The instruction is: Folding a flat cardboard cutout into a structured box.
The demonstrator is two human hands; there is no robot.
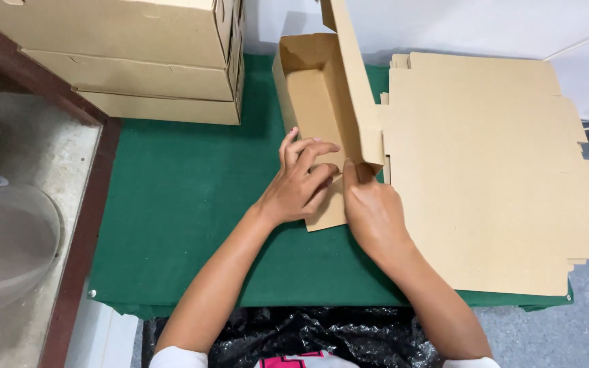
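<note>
A half-folded brown cardboard box (315, 88) stands on the green table cover (178, 197), its long right wall raised and its near end flap lying flat. My left hand (299, 182) presses on that near flap, fingers bent against the inside of the box. My right hand (371, 208) grips the near corner of the raised right wall, thumb on the corner tab. Both hands touch the same box.
A stack of flat unfolded cardboard blanks (492, 170) lies on the right of the table. Three finished boxes (138, 61) are stacked at the back left. A brown table frame (83, 225) and a clear plastic dome (5, 245) are at the left. Black plastic (322, 337) lies at the near edge.
</note>
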